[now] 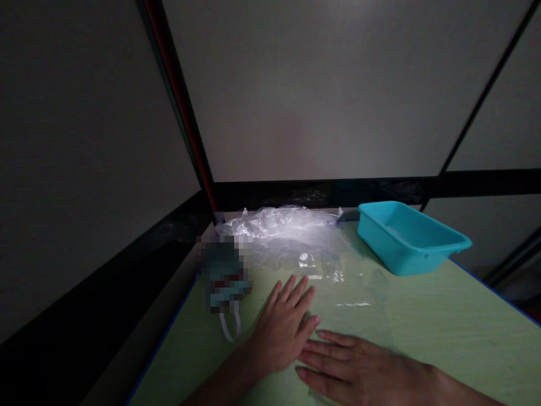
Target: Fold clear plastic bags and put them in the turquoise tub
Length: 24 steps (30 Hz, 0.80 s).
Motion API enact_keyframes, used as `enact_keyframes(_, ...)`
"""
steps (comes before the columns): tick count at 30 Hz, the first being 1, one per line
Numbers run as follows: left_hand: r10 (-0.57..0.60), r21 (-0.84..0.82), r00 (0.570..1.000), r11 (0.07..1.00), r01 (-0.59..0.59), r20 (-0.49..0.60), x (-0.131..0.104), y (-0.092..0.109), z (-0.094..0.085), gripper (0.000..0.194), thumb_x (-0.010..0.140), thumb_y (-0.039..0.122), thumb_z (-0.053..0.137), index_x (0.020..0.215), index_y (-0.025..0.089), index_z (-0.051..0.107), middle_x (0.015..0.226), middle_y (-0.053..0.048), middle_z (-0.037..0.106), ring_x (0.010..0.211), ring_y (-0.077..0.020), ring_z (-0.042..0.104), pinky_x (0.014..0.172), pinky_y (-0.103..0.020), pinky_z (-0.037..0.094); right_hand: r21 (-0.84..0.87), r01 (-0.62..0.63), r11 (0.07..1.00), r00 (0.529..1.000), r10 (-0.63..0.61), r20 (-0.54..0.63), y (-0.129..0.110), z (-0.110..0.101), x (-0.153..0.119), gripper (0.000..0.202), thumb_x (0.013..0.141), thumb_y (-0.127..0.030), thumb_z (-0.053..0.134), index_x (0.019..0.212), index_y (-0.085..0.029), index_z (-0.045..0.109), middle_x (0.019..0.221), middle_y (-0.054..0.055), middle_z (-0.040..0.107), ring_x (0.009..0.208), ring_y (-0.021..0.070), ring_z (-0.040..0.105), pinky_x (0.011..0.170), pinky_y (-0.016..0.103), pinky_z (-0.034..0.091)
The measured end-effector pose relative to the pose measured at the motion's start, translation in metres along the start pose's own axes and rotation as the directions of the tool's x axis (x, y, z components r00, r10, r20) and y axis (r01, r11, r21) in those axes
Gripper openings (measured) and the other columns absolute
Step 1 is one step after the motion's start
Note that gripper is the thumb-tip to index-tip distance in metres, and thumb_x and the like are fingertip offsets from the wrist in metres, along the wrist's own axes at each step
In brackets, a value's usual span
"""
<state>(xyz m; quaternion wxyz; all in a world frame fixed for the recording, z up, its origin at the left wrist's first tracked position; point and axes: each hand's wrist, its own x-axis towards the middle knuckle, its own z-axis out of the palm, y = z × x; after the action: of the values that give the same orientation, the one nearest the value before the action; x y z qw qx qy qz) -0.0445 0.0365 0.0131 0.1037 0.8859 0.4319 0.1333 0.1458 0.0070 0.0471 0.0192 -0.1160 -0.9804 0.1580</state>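
My left hand (284,326) lies palm down on the pale green table (469,332), its fingers stretched out and pointing away from me. My right hand (359,366) rests flat beside it, fingers reaching left, so that the fingertips come up against the left thumb and palm edge. Neither hand holds anything. Beyond the fingers a clear plastic bag (359,287) is spread on the table. Behind that, a heap of crumpled clear plastic (287,223) lies along the back edge.
A turquoise plastic basin (401,254) stands at the back right. At the left edge sits a pixelated, blurred item (226,270) with a white loop (230,330) toward me. Grey wall panels (321,101) with dark trim rise behind and to the left.
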Motion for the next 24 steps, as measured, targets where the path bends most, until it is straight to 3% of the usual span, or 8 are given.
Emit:
enact_keyframes(5, -0.066, -0.010, 0.997, 0.998, 0.065, -0.027, 0.001, -0.001, 0.006, 0.050, 0.090, 0.042, 0.029, 0.135, 0.022, 0.025, 0.144, -0.005, 0.018, 0.132, -0.0225, 0.011, 0.106, -0.045, 0.014, 0.013, -0.041, 0.999, 0.998, 0.040, 0.038, -0.003, -0.007, 0.000, 0.046, 0.092, -0.020, 0.031, 0.137, -0.013, 0.022, 0.138, 0.010, 0.031, 0.128, 0.0196, 0.024, 0.105, 0.036, 0.024)
enact_keyframes(8, -0.090, -0.062, 0.994, 0.994, 0.086, -0.065, 0.002, -0.002, 0.007, 0.051, 0.090, 0.041, 0.029, 0.136, 0.019, 0.023, 0.144, -0.007, 0.016, 0.132, -0.0228, 0.010, 0.106, -0.045, 0.015, -0.073, -0.038, 0.997, 0.999, 0.038, 0.006, -0.008, -0.011, 0.001, 0.037, 0.091, -0.020, 0.031, 0.127, -0.013, 0.040, 0.132, 0.008, 0.042, 0.124, 0.0200, 0.033, 0.101, 0.034, 0.031)
enact_keyframes(11, -0.146, -0.172, 0.977, 0.978, 0.119, -0.155, 0.003, -0.002, 0.008, 0.049, 0.090, 0.038, 0.031, 0.134, 0.017, 0.028, 0.144, -0.009, 0.017, 0.132, -0.0229, 0.012, 0.106, -0.045, 0.016, -0.183, -0.051, 0.982, 0.995, 0.035, -0.094, -0.010, -0.006, -0.002, 0.024, 0.089, -0.025, 0.038, 0.096, -0.016, 0.059, 0.108, 0.006, 0.061, 0.103, 0.0206, 0.052, 0.087, 0.033, 0.041)
enact_keyframes(15, -0.259, -0.359, 0.923, 0.922, 0.148, -0.285, 0.006, -0.002, 0.006, 0.040, 0.089, 0.028, 0.033, 0.127, 0.016, 0.039, 0.140, -0.010, 0.028, 0.129, -0.0215, 0.023, 0.105, -0.042, 0.022, -0.298, -0.095, 0.950, 0.990, 0.059, -0.130, -0.008, 0.005, -0.007, 0.019, 0.085, -0.028, 0.046, 0.071, -0.019, 0.055, 0.074, 0.001, 0.060, 0.073, 0.0169, 0.054, 0.066, 0.030, 0.041)
enact_keyframes(20, -0.246, -0.517, 0.884, 0.856, 0.005, -0.398, 0.007, 0.000, -0.001, 0.030, 0.087, 0.023, 0.036, 0.112, 0.019, 0.053, 0.125, -0.008, 0.048, 0.117, -0.0202, 0.041, 0.100, -0.038, 0.030, -0.312, -0.045, 0.949, 0.993, 0.007, -0.120, -0.005, 0.008, -0.007, 0.025, 0.088, -0.023, 0.039, 0.069, -0.019, 0.053, 0.069, 0.000, 0.058, 0.066, 0.0154, 0.050, 0.060, 0.029, 0.039)
enact_keyframes(24, -0.260, -0.672, 0.886, 0.736, -0.075, -0.384, 0.010, 0.000, -0.005, 0.024, 0.086, 0.024, 0.040, 0.094, 0.017, 0.062, 0.111, -0.007, 0.058, 0.106, -0.0207, 0.050, 0.095, -0.035, 0.034, -0.154, -0.115, 0.981, 0.990, 0.101, -0.099, -0.009, 0.001, -0.005, 0.016, 0.083, -0.018, 0.044, 0.071, -0.018, 0.054, 0.071, 0.002, 0.058, 0.067, 0.0153, 0.051, 0.064, 0.027, 0.042)
